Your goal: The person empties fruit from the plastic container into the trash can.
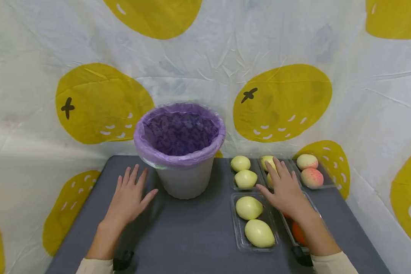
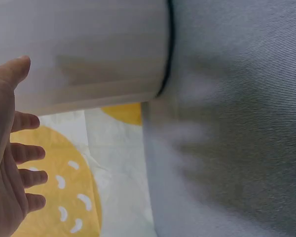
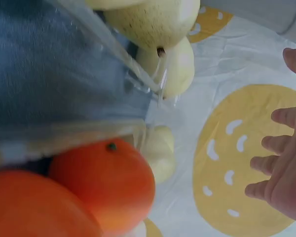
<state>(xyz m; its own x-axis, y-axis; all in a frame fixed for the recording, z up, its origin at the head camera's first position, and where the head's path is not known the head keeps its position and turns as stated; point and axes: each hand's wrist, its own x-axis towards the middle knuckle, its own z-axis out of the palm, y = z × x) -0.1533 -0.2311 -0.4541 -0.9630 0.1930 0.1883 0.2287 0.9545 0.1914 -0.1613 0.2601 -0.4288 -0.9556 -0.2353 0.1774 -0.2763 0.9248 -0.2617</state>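
Note:
My left hand (image 1: pixel 128 201) hangs over the left of the grey table, fingers spread, holding nothing. Just right of it stands a white bin (image 1: pixel 186 184) lined with a purple plastic bag (image 1: pixel 159 151). In the left wrist view the thumb overlaps the bin wall (image 2: pixel 103 54). With fingers spread and nothing held, my right hand (image 1: pixel 287 192) hovers over clear plastic trays on the right. It partly hides pale yellow pears (image 1: pixel 267 161) and the tray of oranges (image 1: pixel 298 233). In the right wrist view, oranges (image 3: pixel 108 185) and pears (image 3: pixel 153 22) sit in their trays beside the hand.
Nearer me, a clear tray (image 1: pixel 241 243) holds two pears (image 1: pixel 259 233). Behind it, another pair of pears (image 1: pixel 245 179) sits in a tray. Two pink-and-white peaches (image 1: pixel 311 178) lie in the far-right tray. A white cloth (image 1: pixel 198 57) with yellow fruit prints hangs behind the table.

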